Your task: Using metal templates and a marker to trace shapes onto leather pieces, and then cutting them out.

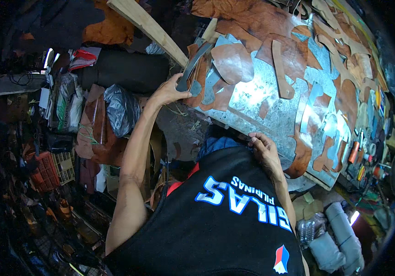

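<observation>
At the table's left edge, my left hand [169, 91] has its thumb and fingers around the lower end of a dark, curved leather piece [191, 68]. Brown and bluish-looking leather cut-outs lie right beside it, among them a large rounded brown piece [227, 62]. My right hand [265, 151] is close to my body at the table's front edge, its fingers curled together. Whatever may be between those fingers is too small or hidden to name. The metal-topped table [248, 97] shines between the scattered leather pieces.
A long curved leather strip [279, 69] lies mid-table, with many offcuts beyond. Bottles and small tools crowd the right end, near an orange cylinder [354, 152]. A wooden beam [149, 30] slants down at the table's far left corner. Crates [46, 171] and bags stand to the left.
</observation>
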A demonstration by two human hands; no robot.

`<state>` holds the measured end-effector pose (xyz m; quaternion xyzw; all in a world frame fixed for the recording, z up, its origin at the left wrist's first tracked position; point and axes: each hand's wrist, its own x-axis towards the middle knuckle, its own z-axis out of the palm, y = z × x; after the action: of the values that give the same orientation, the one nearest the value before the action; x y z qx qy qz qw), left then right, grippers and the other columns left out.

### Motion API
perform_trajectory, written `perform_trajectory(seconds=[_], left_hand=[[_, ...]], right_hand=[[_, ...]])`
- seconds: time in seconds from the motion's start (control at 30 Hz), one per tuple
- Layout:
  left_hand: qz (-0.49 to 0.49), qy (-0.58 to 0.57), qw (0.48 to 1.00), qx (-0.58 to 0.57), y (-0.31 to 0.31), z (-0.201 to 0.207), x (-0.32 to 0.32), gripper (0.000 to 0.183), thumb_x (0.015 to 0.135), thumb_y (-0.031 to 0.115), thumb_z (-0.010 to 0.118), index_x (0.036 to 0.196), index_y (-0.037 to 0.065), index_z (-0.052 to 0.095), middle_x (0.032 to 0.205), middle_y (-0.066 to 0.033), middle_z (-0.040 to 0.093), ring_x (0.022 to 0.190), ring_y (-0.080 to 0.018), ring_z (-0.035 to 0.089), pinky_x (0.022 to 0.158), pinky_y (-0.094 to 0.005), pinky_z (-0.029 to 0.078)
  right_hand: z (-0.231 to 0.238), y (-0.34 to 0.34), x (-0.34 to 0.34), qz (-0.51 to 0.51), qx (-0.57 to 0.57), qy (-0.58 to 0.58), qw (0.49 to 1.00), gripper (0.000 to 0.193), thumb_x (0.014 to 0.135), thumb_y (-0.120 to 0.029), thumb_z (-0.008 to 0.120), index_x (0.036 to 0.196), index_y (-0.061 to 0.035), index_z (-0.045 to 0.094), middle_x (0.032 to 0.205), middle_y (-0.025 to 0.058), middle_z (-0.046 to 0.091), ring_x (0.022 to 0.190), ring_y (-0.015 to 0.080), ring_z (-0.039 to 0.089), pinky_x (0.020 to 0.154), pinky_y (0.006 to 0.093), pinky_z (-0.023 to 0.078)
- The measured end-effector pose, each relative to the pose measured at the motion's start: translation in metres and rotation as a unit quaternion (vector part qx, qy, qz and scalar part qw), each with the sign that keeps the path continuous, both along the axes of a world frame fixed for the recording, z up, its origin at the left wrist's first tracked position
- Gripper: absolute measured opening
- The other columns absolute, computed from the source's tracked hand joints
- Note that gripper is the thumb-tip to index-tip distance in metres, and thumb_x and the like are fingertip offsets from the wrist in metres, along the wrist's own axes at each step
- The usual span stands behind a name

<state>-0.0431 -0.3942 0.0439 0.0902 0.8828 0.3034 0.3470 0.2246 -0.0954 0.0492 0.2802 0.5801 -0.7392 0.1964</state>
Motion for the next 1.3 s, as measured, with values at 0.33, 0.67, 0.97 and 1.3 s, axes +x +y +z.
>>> perform_trajectory(seconds=[0.33, 0.67, 0.97, 1.3], left_hand=[[0.003, -0.065, 0.996, 0.059, -0.017, -0.001, -0.014, 0.093, 0.075, 0.032, 0.082, 0.147, 0.004, 0.031, 0.103, -0.0142, 0.060, 0.096, -0.0227, 0.058, 0.085, -0.0381, 0.046], [0.032, -0.082, 0.983, 0.160, -0.025, -0.011, -0.007, 0.081, 0.077, 0.018, 0.074, 0.145, 0.000, 0.033, 0.101, -0.0099, 0.061, 0.090, -0.0161, 0.059, 0.079, -0.0297, 0.048], [0.009, 0.147, 0.989, 0.007, 0.001, 0.011, 0.032, 0.063, 0.071, 0.023, 0.077, 0.126, 0.002, 0.055, 0.103, -0.0134, 0.068, 0.091, -0.0200, 0.065, 0.080, -0.0328, 0.051], [0.031, 0.104, 0.980, 0.169, 0.058, 0.052, 0.076, 0.072, 0.076, 0.026, 0.082, 0.133, -0.003, 0.048, 0.114, -0.0198, 0.062, 0.102, -0.0257, 0.064, 0.081, -0.0338, 0.054]], right_hand=[[-0.003, -0.023, -0.036, 0.066, 0.041, 0.069, 0.995, 0.028, 0.097, -0.027, 0.056, 0.108, -0.0018, 0.064, 0.083, -0.0014, 0.058, 0.054, 0.0031, 0.042, 0.047, 0.0191, 0.029], [-0.014, -0.136, -0.194, 0.095, -0.034, 0.017, 0.995, 0.036, 0.096, -0.037, 0.058, 0.100, -0.0009, 0.062, 0.064, 0.0021, 0.054, 0.042, 0.0072, 0.039, 0.036, 0.0249, 0.026], [-0.022, -0.142, -0.186, 0.043, -0.105, 0.046, 0.993, 0.027, 0.096, -0.029, 0.058, 0.096, -0.0033, 0.064, 0.063, -0.0007, 0.048, 0.042, 0.0109, 0.038, 0.037, 0.0297, 0.027], [0.031, -0.077, -0.130, -0.012, -0.206, 0.068, 0.976, 0.033, 0.094, -0.043, 0.060, 0.088, -0.0107, 0.058, 0.065, -0.0025, 0.049, 0.041, 0.0043, 0.035, 0.036, 0.0212, 0.024]])
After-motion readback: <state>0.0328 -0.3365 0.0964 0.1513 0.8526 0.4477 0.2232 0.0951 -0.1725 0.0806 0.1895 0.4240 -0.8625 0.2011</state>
